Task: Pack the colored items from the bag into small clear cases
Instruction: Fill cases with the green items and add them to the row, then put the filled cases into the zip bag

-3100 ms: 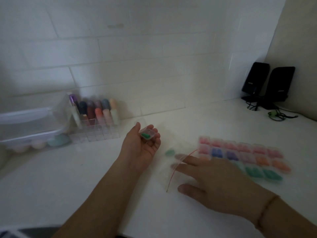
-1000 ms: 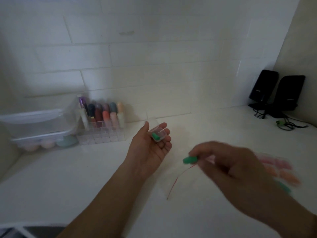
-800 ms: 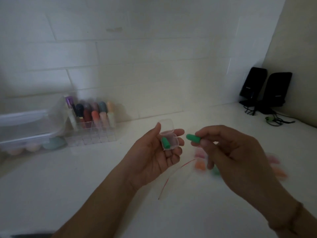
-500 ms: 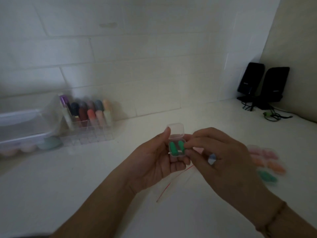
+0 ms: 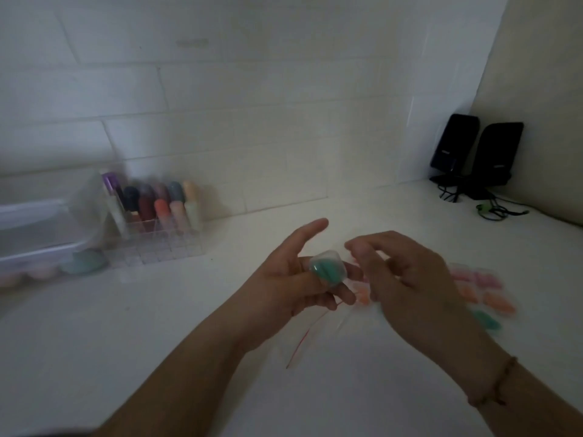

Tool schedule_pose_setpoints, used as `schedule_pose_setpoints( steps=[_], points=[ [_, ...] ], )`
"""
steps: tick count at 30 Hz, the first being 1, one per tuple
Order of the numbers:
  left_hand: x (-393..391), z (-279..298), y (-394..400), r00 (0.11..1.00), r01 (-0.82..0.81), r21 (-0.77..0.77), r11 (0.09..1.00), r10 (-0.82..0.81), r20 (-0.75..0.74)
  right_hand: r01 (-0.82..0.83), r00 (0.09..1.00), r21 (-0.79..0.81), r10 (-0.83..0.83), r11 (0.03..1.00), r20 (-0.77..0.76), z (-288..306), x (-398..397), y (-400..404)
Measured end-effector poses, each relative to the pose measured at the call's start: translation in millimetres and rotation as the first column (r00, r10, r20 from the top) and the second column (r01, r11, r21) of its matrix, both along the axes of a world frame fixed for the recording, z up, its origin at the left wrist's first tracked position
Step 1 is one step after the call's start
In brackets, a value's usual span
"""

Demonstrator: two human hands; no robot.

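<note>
My left hand (image 5: 288, 283) grips a small clear case (image 5: 328, 269) between its fingers, with green items showing through the plastic. The lid seems down over them, though blur makes this uncertain. My right hand (image 5: 410, 279) hovers just to the right of the case, fingers curled and apart, holding nothing. Below the hands lies the clear bag (image 5: 315, 334) with its red strip. A blurred group of filled cases (image 5: 482, 294) in pink, orange and green lies on the white counter, partly hidden behind my right hand.
A clear organizer with several colored tubes (image 5: 157, 216) stands by the back wall at left, beside a clear plastic storage box (image 5: 41, 225). Two black speakers (image 5: 479, 152) with cables occupy the far right corner. The tiled wall runs along the back.
My right hand picked a green item off the counter, put it into the case in my left hand, then drew back. The case lid now looks lowered.
</note>
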State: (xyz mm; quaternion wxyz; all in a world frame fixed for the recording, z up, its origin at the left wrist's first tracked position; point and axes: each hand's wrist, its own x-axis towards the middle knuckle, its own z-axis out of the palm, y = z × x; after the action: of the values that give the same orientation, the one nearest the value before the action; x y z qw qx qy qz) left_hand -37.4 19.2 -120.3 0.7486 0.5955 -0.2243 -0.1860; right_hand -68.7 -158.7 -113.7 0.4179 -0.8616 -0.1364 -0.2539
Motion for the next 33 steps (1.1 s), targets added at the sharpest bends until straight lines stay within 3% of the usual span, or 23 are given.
schedule_pose_setpoints(
  steps=[3, 7, 9, 12, 13, 15, 17, 19, 22, 24, 26, 29, 33],
  points=[
    [-3.4, -2.6, -2.4, 0.992, -0.009, 0.057, 0.998, 0.002, 0.125, -0.029, 1.0, -0.179, 0.028, 0.983, -0.008, -3.6, 0.5, 1.2],
    [-2.1, -9.2, -5.1, 0.977, -0.042, -0.012, 0.999, 0.044, 0.209, -0.084, 0.993, -0.132, 0.093, 0.988, 0.07, -4.2, 0.7, 1.3],
    [-2.4, -10.7, -6.8, 0.945, -0.062, -0.01, 0.998, 0.062, 0.321, -0.083, 0.99, -0.112, 0.095, 0.99, 0.106, -6.1, 0.2, 3.6],
    [-2.0, -13.5, -7.1, 0.875, -0.177, -0.038, 0.983, 0.175, 0.452, -0.102, 0.981, 0.029, 0.095, 0.994, 0.168, -2.6, -2.5, 0.9],
    [-1.6, -14.4, -6.2, 0.814, -0.233, -0.04, 0.972, 0.218, 0.538, -0.105, 0.982, 0.104, 0.087, 0.989, 0.167, 2.3, -3.6, -4.7],
    [-2.8, -16.5, -4.5, 0.565, -0.401, -0.009, 0.916, 0.255, 0.785, -0.089, 0.989, 0.274, 0.053, 0.958, 0.136, 10.1, -7.9, -25.8],
    [-8.6, -15.3, -11.3, 0.285, -0.532, 0.017, 0.846, 0.161, 0.945, -0.072, 0.995, 0.406, 0.04, 0.911, 0.087, 10.5, -16.1, -57.9],
    [-19.5, -12.1, -35.6, 0.163, -0.571, 0.095, 0.815, -0.001, 0.987, -0.015, 1.0, 0.421, 0.007, 0.907, 0.019, 2.1, -28.5, -94.6],
    [-30.4, -13.3, -88.9, 0.208, -0.54, 0.272, 0.797, -0.187, 0.96, 0.268, 0.963, 0.354, -0.256, 0.896, -0.082, -17.5, -46.1, -139.9],
    [-29.7, -18.2, -125.0, 0.245, -0.569, 0.369, 0.735, -0.276, 0.929, 0.486, 0.873, 0.341, -0.463, 0.805, -0.152, -30.0, -52.9, -157.3],
    [-24.5, -23.5, -153.5, 0.273, -0.61, 0.429, 0.666, -0.331, 0.903, 0.626, 0.778, 0.186, -0.588, 0.758, -0.224, -39.4, -55.6, -161.3],
    [-19.5, -27.0, -178.9, 0.342, -0.639, 0.498, 0.587, -0.364, 0.867, 0.613, 0.731, -0.197, -0.644, 0.765, -0.225, -46.9, -58.4, -154.3],
    [-12.1, -33.5, -181.7, 0.412, -0.616, 0.536, 0.577, -0.344, 0.844, 0.559, 0.739, -0.371, -0.649, 0.741, -0.182, -47.9, -56.6, -153.6]
  ],
)
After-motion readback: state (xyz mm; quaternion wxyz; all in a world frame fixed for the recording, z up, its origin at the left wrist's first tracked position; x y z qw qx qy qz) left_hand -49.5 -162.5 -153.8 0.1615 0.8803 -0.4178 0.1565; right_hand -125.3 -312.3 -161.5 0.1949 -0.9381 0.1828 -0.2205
